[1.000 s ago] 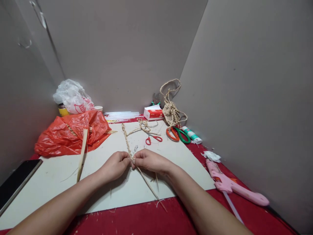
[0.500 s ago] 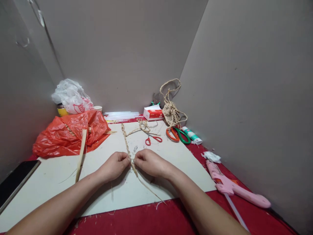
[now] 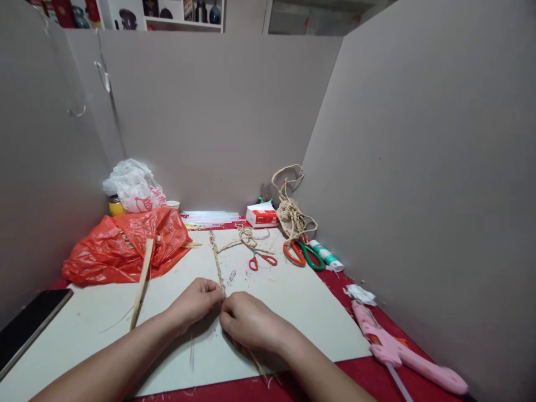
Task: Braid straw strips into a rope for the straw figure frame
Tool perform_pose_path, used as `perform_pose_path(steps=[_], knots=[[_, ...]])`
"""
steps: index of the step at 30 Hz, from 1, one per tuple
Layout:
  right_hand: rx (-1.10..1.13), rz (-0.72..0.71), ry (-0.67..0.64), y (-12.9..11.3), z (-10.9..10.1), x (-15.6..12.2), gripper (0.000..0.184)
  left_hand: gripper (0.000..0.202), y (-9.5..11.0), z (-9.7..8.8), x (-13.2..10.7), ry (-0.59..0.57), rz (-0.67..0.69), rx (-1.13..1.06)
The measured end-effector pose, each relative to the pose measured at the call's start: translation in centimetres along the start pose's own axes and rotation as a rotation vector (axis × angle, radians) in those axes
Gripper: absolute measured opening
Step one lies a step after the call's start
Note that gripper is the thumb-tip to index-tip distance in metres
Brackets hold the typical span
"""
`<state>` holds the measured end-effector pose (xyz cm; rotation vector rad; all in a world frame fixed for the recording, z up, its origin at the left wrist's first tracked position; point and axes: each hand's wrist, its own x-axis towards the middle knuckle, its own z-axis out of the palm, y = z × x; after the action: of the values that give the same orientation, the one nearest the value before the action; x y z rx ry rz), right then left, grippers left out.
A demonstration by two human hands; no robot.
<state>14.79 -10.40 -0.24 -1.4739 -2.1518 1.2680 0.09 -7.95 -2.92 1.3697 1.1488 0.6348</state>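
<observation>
A braided straw cord [image 3: 215, 257] runs toward me across the white board [image 3: 314, 312]. My left hand [image 3: 197, 303] is closed, pinching the near end of the braid between thumb and fingertips. Right beside it, my right hand [image 3: 253, 322] is curled over the loose straw strands, with its fingertips partly hidden beneath. Thin strand ends [image 3: 257, 363] stick out below my right hand. Beyond the hands lie small red-handled scissors [image 3: 263, 260] and a thinner length of braided cord [image 3: 248, 237].
An orange-red plastic bag [image 3: 104, 251] with straw strips [image 3: 143, 282] lies left, near a black phone [image 3: 31, 324]. At right are green-and-orange-handled scissors [image 3: 310, 255], a bundle of cord [image 3: 291, 218], a white-and-green tube [image 3: 326, 255] and a pink glue gun [image 3: 397, 352]. Grey panels [image 3: 209, 111] surround the table.
The view has tilted up, showing shelves above the back panel. My right hand has turned and shifted down over the strands, covering them. My left hand keeps its pinch on the braid.
</observation>
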Motion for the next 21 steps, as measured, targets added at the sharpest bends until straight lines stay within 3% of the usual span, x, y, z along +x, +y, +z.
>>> perform_pose_path(steps=[2,4,7,8,9,12,13,17,21], knots=[[-0.164,-0.009,0.062,-0.5,-0.2,-0.4,0.019,0.016,0.4,0.1,-0.3,-0.006,-0.019,-0.038],[-0.220,-0.052,0.015,-0.8,-0.5,-0.8,0.017,0.018,0.7,0.2,-0.5,-0.003,-0.023,-0.068],[0.008,-0.066,-0.250,-0.7,-1.5,-1.0,0.019,0.023,1.0,0.1,-0.7,-0.033,-0.034,-0.113],[0.111,-0.047,-0.260,-0.4,-1.9,-0.8,0.022,0.024,1.1,0.1,-0.7,-0.055,-0.039,-0.127],[0.195,-0.032,-0.194,-0.1,-2.4,-0.6,0.025,0.026,1.1,0.0,-0.7,-0.078,-0.042,-0.141],[0.293,-0.060,0.194,1.0,-3.2,0.6,0.029,0.026,1.2,-0.4,-0.7,-0.129,-0.039,-0.175],[0.319,-0.068,0.233,1.3,-3.2,1.0,0.029,0.026,1.2,-0.4,-0.7,-0.141,-0.036,-0.180],[0.438,0.030,-0.037,2.0,-2.0,2.0,0.033,0.030,1.4,-0.5,-0.8,-0.158,-0.013,-0.165],[0.404,0.057,-0.063,2.0,-1.6,2.1,0.035,0.027,1.6,-0.5,-0.7,-0.116,0.059,-0.071]])
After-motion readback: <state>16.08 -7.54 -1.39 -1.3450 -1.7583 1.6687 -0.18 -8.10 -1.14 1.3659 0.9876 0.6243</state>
